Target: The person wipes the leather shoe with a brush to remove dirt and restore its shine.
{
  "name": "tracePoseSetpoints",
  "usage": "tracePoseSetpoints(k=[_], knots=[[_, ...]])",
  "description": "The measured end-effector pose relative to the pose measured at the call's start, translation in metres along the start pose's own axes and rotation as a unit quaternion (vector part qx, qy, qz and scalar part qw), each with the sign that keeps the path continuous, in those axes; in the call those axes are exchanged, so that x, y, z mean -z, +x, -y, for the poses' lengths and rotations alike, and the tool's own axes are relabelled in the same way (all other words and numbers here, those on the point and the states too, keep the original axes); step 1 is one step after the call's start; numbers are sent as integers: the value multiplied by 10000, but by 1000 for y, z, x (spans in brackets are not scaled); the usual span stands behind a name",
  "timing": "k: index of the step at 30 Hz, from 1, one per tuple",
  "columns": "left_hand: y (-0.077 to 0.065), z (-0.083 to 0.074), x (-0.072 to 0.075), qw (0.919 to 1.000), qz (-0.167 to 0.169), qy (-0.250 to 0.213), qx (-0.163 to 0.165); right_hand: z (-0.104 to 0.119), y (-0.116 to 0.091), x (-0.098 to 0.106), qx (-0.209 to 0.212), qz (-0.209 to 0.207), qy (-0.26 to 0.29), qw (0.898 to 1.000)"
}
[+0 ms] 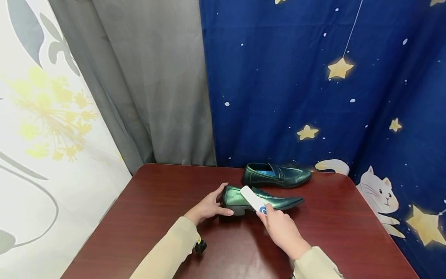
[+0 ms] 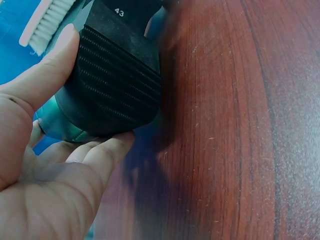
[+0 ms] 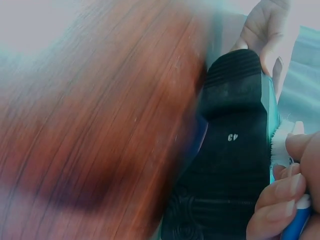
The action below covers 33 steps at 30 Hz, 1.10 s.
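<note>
A dark green loafer (image 1: 234, 197) is held tilted over the table, its black sole (image 3: 227, 170) marked 43 showing in both wrist views. My left hand (image 1: 209, 205) grips its heel, with the thumb on one side and the fingers on the other in the left wrist view. In my right hand (image 1: 283, 231) is a white shoe brush (image 1: 251, 197) with a blue mark near the grip. Its white bristles (image 3: 281, 144) touch the loafer's side in the right wrist view. Behind stands a second dark green loafer (image 1: 292, 179), upright, with a blue insole.
Both loafers' toes point right over a reddish-brown wooden table (image 1: 167, 186). A grey curtain (image 1: 167, 97) and a blue star-patterned curtain (image 1: 271, 97) hang along its back edge. On the left is a white floral-print surface (image 1: 69, 186).
</note>
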<state>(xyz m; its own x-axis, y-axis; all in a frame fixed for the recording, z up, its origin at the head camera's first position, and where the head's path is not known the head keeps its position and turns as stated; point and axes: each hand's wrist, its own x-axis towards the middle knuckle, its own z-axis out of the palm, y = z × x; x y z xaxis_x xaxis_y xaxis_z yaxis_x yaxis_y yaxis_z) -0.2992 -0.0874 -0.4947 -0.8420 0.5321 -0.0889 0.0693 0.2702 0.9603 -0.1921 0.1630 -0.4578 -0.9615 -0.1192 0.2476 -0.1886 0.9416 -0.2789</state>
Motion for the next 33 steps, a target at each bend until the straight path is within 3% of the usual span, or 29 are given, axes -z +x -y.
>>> tracePoseSetpoints(k=[23,33], knots=[[-2,-2,0,9997,110,-41,-193,-37,-16,27,-620,516,252,9964],[-3,1,-2,9994,74,122,-316,-62,-19,33,-724,539,167,9958]])
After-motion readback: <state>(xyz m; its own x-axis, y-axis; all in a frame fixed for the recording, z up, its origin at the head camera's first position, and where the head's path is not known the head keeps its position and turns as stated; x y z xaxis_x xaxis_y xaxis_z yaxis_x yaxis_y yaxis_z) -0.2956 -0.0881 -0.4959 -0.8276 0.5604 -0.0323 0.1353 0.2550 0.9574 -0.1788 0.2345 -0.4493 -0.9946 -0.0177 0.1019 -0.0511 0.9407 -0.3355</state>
